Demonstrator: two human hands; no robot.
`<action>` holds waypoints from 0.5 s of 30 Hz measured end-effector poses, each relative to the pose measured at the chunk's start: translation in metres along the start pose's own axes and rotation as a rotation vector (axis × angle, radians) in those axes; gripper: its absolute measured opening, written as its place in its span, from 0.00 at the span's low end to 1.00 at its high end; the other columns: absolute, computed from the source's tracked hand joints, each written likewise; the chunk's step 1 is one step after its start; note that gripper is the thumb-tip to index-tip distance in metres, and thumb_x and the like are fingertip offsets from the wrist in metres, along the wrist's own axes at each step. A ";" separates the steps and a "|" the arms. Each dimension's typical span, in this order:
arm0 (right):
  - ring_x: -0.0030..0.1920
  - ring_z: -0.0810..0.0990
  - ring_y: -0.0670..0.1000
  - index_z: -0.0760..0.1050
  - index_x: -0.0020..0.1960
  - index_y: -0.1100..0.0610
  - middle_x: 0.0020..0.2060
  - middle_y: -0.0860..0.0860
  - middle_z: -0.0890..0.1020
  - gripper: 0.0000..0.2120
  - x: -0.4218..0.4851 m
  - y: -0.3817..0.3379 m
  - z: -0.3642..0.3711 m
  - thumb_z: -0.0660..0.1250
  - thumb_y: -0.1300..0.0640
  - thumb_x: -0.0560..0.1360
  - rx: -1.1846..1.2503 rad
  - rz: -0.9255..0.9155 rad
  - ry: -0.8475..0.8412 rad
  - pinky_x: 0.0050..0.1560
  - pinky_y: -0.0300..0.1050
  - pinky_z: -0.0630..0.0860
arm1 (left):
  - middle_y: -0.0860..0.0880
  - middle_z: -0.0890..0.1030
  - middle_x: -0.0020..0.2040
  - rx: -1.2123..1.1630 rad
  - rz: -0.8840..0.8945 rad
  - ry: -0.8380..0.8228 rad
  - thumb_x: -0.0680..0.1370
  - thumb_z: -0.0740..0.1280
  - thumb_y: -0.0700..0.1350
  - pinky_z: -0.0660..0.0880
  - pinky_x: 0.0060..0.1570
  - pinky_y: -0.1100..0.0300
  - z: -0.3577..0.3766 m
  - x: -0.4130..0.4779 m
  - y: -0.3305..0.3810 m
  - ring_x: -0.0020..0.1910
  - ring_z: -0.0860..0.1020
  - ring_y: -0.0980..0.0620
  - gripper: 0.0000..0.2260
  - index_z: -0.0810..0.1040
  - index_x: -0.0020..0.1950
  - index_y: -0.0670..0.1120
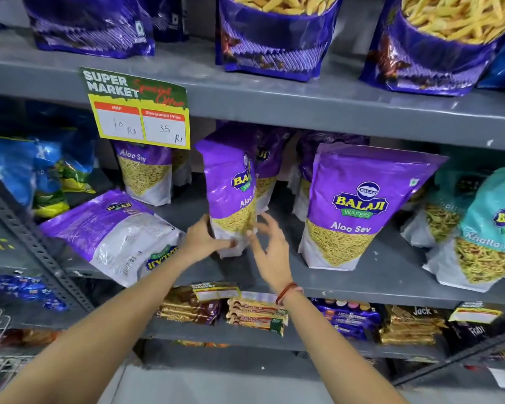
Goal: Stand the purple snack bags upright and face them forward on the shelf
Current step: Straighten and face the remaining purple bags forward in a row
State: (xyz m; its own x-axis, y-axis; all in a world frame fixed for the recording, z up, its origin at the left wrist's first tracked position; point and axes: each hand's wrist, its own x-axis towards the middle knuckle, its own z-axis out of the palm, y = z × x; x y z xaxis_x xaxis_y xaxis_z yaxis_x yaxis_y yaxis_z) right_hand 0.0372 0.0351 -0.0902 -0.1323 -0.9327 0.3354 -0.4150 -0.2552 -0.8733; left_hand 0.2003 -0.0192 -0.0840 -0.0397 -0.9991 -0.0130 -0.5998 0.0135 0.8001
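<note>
A purple Aloo Sev bag (231, 185) stands upright at the middle of the grey shelf (274, 278), turned so its front faces right. My left hand (204, 237) grips its lower left edge. My right hand (270, 243) hovers at its lower right side, fingers spread and blurred. Another purple bag (114, 237) lies flat and upside down at the left, back side up. To the right, a purple bag (359, 208) stands upright facing forward. More purple bags (145, 173) stand at the back of the shelf.
Teal snack bags (487, 228) stand at the right end, blue bags (27, 170) at the left. A yellow price sign (140, 118) hangs from the shelf above. Biscuit packs (257, 316) fill the shelf below. A slotted steel upright (32, 237) crosses at the left.
</note>
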 end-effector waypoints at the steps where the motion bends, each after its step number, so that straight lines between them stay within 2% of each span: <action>1: 0.59 0.75 0.53 0.64 0.70 0.57 0.59 0.55 0.79 0.32 0.006 0.006 -0.003 0.68 0.46 0.71 0.013 0.048 0.032 0.60 0.48 0.72 | 0.50 0.79 0.57 0.024 -0.006 -0.099 0.61 0.78 0.53 0.70 0.50 0.58 -0.008 0.008 -0.001 0.55 0.76 0.50 0.34 0.71 0.63 0.46; 3: 0.63 0.72 0.53 0.60 0.73 0.59 0.65 0.57 0.72 0.42 0.019 0.014 -0.009 0.76 0.50 0.66 0.028 0.155 0.000 0.65 0.50 0.70 | 0.53 0.80 0.56 0.103 0.024 -0.259 0.59 0.79 0.51 0.73 0.52 0.57 -0.024 0.022 0.001 0.55 0.77 0.52 0.32 0.74 0.61 0.49; 5: 0.66 0.70 0.49 0.57 0.74 0.57 0.68 0.54 0.69 0.48 0.032 0.021 -0.014 0.80 0.53 0.62 0.034 0.207 -0.106 0.67 0.45 0.68 | 0.51 0.82 0.55 0.166 0.069 -0.319 0.55 0.79 0.53 0.75 0.55 0.54 -0.037 0.031 0.008 0.55 0.79 0.50 0.32 0.77 0.58 0.49; 7: 0.60 0.73 0.41 0.61 0.70 0.53 0.63 0.49 0.73 0.44 0.043 0.023 -0.016 0.81 0.56 0.61 0.115 0.233 -0.192 0.65 0.36 0.69 | 0.46 0.81 0.55 0.086 0.072 -0.286 0.57 0.80 0.46 0.75 0.55 0.53 -0.042 0.042 0.009 0.53 0.79 0.48 0.34 0.73 0.61 0.45; 9: 0.59 0.75 0.44 0.61 0.70 0.55 0.61 0.48 0.75 0.43 0.051 0.025 -0.017 0.80 0.57 0.62 0.157 0.275 -0.208 0.66 0.43 0.70 | 0.39 0.79 0.54 -0.017 0.007 -0.249 0.62 0.78 0.34 0.75 0.54 0.52 -0.046 0.045 0.008 0.50 0.78 0.46 0.33 0.68 0.64 0.39; 10: 0.60 0.75 0.47 0.61 0.70 0.56 0.60 0.48 0.75 0.41 0.054 0.025 -0.017 0.79 0.57 0.63 0.141 0.287 -0.206 0.67 0.46 0.70 | 0.37 0.78 0.53 -0.035 -0.009 -0.247 0.62 0.77 0.33 0.76 0.56 0.49 -0.048 0.045 0.006 0.49 0.79 0.44 0.32 0.68 0.64 0.38; 13: 0.59 0.75 0.49 0.65 0.69 0.57 0.56 0.48 0.76 0.34 0.058 0.025 -0.020 0.76 0.56 0.67 0.094 0.272 -0.186 0.64 0.44 0.70 | 0.38 0.82 0.51 0.041 -0.002 -0.300 0.59 0.80 0.44 0.76 0.58 0.46 -0.045 0.040 0.000 0.50 0.82 0.42 0.31 0.74 0.60 0.42; 15: 0.57 0.75 0.48 0.66 0.68 0.57 0.57 0.50 0.78 0.33 0.057 0.024 -0.021 0.76 0.54 0.67 0.069 0.260 -0.173 0.62 0.44 0.71 | 0.39 0.82 0.51 0.071 0.013 -0.262 0.62 0.79 0.44 0.77 0.57 0.47 -0.040 0.036 0.000 0.49 0.82 0.43 0.29 0.75 0.60 0.40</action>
State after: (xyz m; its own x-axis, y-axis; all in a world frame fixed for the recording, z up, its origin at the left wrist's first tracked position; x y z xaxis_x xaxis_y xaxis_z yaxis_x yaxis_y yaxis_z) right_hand 0.0011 -0.0188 -0.0847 -0.0679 -0.9970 0.0382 -0.3248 -0.0141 -0.9457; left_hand 0.2310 -0.0566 -0.0605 -0.2476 -0.9547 -0.1651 -0.6520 0.0381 0.7573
